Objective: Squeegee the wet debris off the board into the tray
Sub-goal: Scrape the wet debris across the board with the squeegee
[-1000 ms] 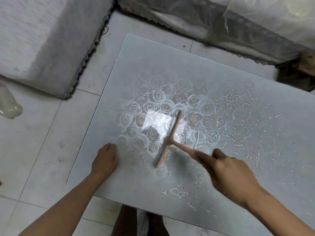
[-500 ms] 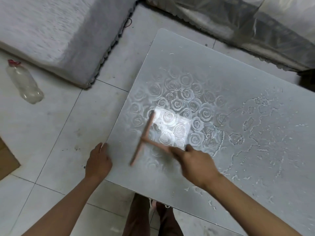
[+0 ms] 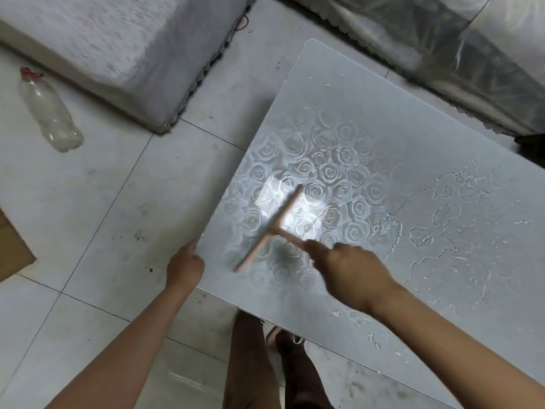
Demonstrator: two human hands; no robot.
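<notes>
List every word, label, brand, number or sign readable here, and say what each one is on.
None can be read.
Board: only an embossed rose pattern and wet debris, no lettering.
Plastic bottle: clear, no label visible.
Squeegee, held by the right hand: plain, no marking.
Cardboard at the left edge: no print in view.

Bare forearms (image 3: 460,346), brown trousers (image 3: 250,370)

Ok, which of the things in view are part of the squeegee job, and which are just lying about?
In the job:
- board, patterned with roses
- squeegee, held in the right hand
- wet debris on the board's right part
- left hand at the board's corner

Lying about:
- plastic bottle on the floor
- cardboard at the left edge

No tray is in view.
</notes>
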